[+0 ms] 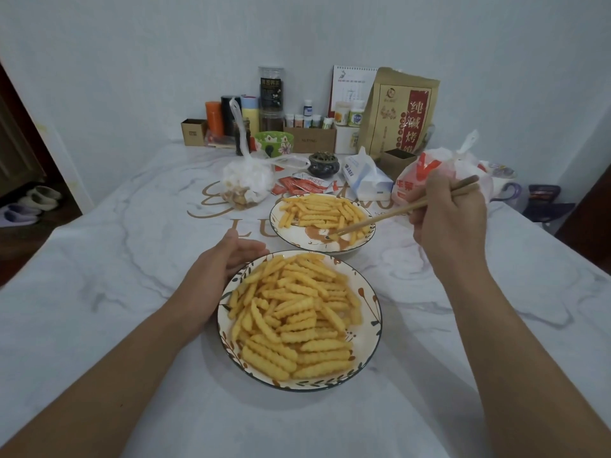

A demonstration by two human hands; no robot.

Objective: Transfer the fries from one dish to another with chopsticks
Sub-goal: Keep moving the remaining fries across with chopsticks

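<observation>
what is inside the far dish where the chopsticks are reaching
The far dish holds crinkle-cut fries piled toward its back, and the chopsticks tips rest at its bare front, where a painted pattern shows. The fries hide the rest of the dish floor.

Worktop (99, 325): covered by a white marbled cloth with gold lettering at its middle.
Near edge, centre: near dish (370, 312), leaf-patterned rim, heaped with crinkle fries (294, 319).
Middle: far dish (357, 249), fries (317, 211) on its far half, its near part bare.
Between dishes and far edge: clear bag (248, 180), red sachets (304, 186), tissue pack (363, 178), dark censer (322, 164), orange-and-white bag (420, 173).
Far edge: small carton (193, 132), orange bottle (213, 117), tall dark canister (271, 97), green bowl (274, 142), box of little bottles (310, 138), calendar (352, 87), brown paper pouch (400, 110).
Right edge: mug (506, 190), partly hidden.
</observation>
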